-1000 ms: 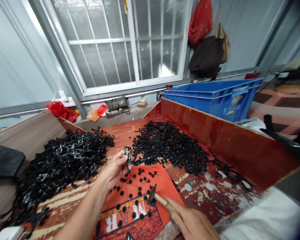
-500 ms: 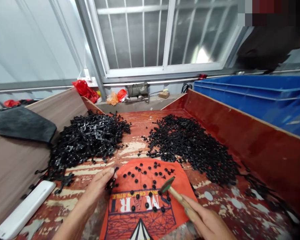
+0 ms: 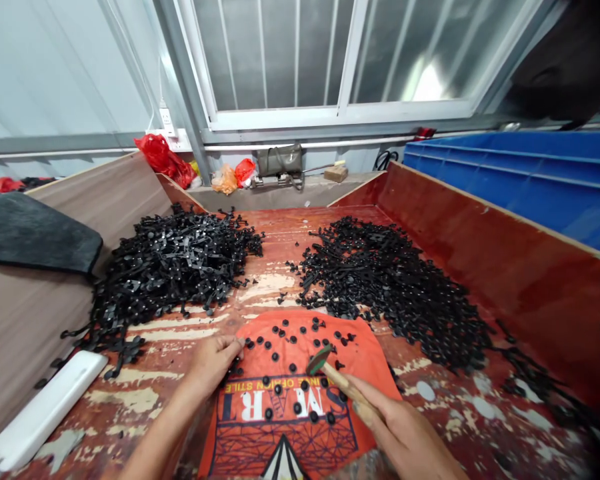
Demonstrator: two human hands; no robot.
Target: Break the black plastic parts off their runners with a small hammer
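Observation:
An orange printed cloth (image 3: 375,373) lies on the worn table, with many small black round-headed plastic pieces (image 3: 279,389) scattered over it. My left hand (image 3: 215,363) is at the cloth's upper left edge. Its thumb and fingers pinch together, and black plastic parts (image 3: 236,368) show just beneath them, partly hidden. My right hand (image 3: 400,427) is wrapped round the wooden handle of a tool with a flat dark green head (image 3: 319,360). The head is over the cloth among the black pieces; I cannot tell if it touches them.
Two heaps of black plastic parts lie beyond the cloth, a left heap (image 3: 180,260) and a right heap (image 3: 395,287). A white oblong device (image 3: 45,410) rests at left. Wooden side boards (image 3: 505,247) flank the table, with a blue crate (image 3: 520,180) behind the right one.
The tool's head has moved slightly left and up over the cloth. My left hand has shifted a little right, its fingertips at the cloth edge. The camera view has tilted slightly.

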